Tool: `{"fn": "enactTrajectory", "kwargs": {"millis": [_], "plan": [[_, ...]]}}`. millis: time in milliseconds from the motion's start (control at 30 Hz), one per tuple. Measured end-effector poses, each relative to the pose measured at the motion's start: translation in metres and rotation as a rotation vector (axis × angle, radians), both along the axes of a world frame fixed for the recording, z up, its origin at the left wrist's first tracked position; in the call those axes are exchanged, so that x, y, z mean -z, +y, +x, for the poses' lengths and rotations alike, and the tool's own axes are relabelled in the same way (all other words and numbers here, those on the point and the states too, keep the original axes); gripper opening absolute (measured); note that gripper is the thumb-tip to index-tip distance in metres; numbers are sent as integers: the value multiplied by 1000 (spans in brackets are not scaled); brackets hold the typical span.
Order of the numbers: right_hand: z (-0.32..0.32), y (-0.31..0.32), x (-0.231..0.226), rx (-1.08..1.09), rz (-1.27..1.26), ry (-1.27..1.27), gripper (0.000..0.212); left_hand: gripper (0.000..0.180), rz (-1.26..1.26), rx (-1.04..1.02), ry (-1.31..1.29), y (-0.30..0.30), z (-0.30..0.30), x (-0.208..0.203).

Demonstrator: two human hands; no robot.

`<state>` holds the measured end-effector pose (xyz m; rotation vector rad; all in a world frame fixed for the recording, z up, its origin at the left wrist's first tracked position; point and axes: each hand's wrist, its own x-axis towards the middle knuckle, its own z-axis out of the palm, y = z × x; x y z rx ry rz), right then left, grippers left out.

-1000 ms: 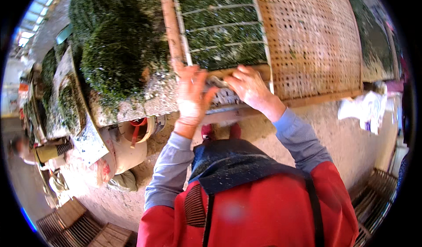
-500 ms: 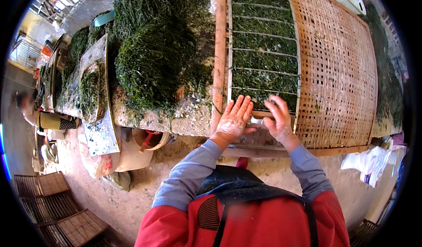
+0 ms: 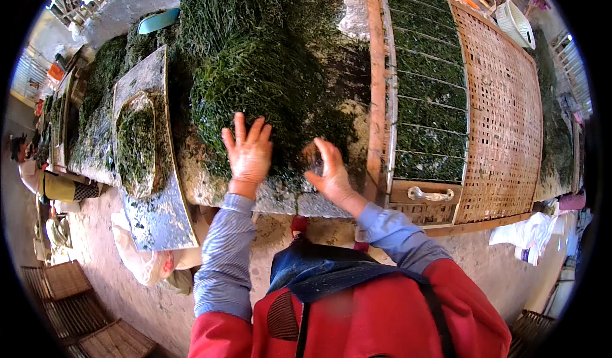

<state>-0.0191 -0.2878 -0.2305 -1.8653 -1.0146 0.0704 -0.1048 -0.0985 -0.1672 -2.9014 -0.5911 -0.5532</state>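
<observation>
The left hand [image 3: 248, 153], fingers spread, overlapped the near edge of the green heap [image 3: 252, 81]; the right hand [image 3: 335, 176] stood apart, thumb and fingers parted. The heap's long axis ran away from the person, left of the slatted frame [image 3: 401, 192].

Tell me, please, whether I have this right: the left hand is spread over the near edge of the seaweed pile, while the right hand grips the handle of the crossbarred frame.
Not quite: the right hand is not on the handle; the head view shows it open, left of the crossbarred frame. The left hand is indeed spread over the near edge of the seaweed pile.
</observation>
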Motion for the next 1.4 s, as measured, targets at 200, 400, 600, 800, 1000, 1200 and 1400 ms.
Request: {"fn": "enactTrajectory", "kwargs": {"millis": [200,400,600,800,1000,1200,1400], "plan": [[7,91,3,-66,-140,40,91,38,-43,-33,-56,100,-10,-6],[33,148,12,-25,0,214,60,40,-242,64,-215,129,-7,1],[34,118,-43,-120,124,373,29,39,-212,86,-154,97,-29,14],[27,118,-99,-137,78,222,22,46,-255,31,-94,92,-33,-10],[36,95,-165,-184,84,177,21,52,-213,-44,-93,99,-28,-20],[37,86,-221,-238,96,82,16,46,-288,-111,-67,92,-17,-21],[45,69,-269,-183,200,52,17,51,-435,-77,175,90,-22,-59]]}}
